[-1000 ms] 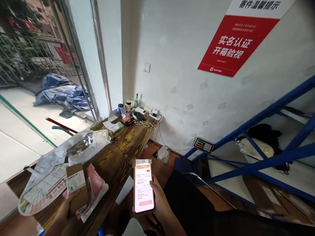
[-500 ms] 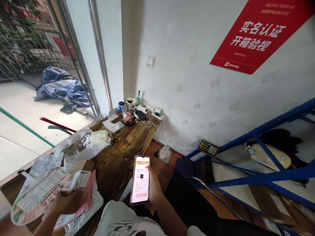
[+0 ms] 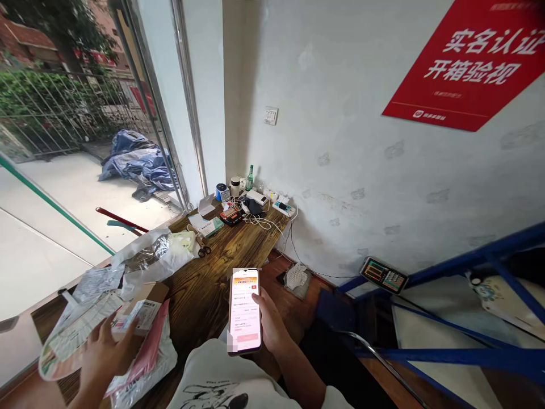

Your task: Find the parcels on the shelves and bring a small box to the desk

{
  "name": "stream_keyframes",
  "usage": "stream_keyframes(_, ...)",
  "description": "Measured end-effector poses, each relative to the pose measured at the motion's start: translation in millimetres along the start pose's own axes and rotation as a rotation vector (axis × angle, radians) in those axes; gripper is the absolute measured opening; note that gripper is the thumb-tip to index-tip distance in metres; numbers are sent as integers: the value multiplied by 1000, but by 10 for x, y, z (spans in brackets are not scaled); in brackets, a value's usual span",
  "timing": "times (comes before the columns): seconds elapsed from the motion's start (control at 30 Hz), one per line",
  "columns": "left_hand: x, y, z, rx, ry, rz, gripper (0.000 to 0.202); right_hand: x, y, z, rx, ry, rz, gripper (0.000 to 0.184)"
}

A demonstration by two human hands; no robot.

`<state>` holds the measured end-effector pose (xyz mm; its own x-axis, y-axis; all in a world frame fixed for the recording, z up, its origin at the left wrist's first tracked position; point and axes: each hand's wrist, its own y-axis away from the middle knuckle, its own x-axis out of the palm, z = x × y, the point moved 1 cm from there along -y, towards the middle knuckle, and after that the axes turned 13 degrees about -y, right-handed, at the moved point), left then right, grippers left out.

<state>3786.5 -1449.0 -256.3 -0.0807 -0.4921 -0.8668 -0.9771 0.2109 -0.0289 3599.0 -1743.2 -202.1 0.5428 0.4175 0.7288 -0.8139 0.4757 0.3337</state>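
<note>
My right hand [image 3: 272, 324] is closed around a smartphone [image 3: 244, 318], thumb lying over the edge of its lit screen. The phone stands nearly upright in front of my shirt. On the left, my left hand [image 3: 106, 346] is spread over the near side of a small cardboard box [image 3: 147, 312] with a white label. Its fingers are apart and seem to touch the box; the palm side is hidden. Under the box lie a pink parcel bag [image 3: 147, 352] and a clear and white plastic mailer [image 3: 164, 363]. A flat printed package [image 3: 59, 355] is beside that hand.
A wooden table [image 3: 230, 244] carries plastic-wrapped parcels [image 3: 155, 250], scissors [image 3: 204, 250], a green bottle [image 3: 250, 178], a power strip [image 3: 284, 208] and tangled cables. To the right are a blue metal rack [image 3: 460, 253] and a scale-like keypad device [image 3: 384, 275]. A curved chair rail [image 3: 378, 360] is nearby.
The view has turned a little to the left. My left hand's fingers have spread and shifted over the box, where they were curled at its side. The phone stays in my right hand.
</note>
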Motion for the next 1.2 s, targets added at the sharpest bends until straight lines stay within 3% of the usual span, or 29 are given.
stream_keyframes(0.1, 57, 118, -574, 71, 165, 34, 52, 42, 35, 20, 20, 38, 48, 40)
stream_keyframes(0.13, 78, 186, -790, 124, 305, 113, 52, 52, 43, 14, 23, 38, 50, 40)
stream_keyframes(0.2, 102, 345, -1215, 181, 485, 328, 50, 64, 57, -4, 17, 28, 48, 38)
stream_keyframes(0.27, 112, 497, -1576, 144, 672, 532, 52, 69, 70, -19, 0, 15, 68, 35)
stream_keyframes(0.4, 185, 702, -2008, -51, 1080, 992, 75, 74, 118, -17, -46, -22, 105, 28)
stream_keyframes(0.47, 219, 754, -2107, -129, 1196, 1086, 80, 72, 156, -14, -39, -68, 101, 25)
stream_keyframes(0.6, 206, 827, -2217, -222, 1247, 1124, 86, 43, 252, -23, -38, -108, 120, 31)
stream_keyframes(0.8, 200, 900, -2305, -258, 1256, 1167, 98, -74, 353, -1, -48, -63, 106, 35)
stream_keyframes(0.9, 259, 912, -2322, -232, 1283, 1192, 93, -122, 384, 64, -72, -14, 130, 35)
stream_keyframes(1.07, 407, 898, -2370, -196, 1264, 1229, 75, -168, 428, 196, -123, 64, 226, 55)
stream_keyframes(1.2, 570, 854, -2461, -144, 1152, 1174, 62, -239, 406, 249, -155, -37, 123, 47)
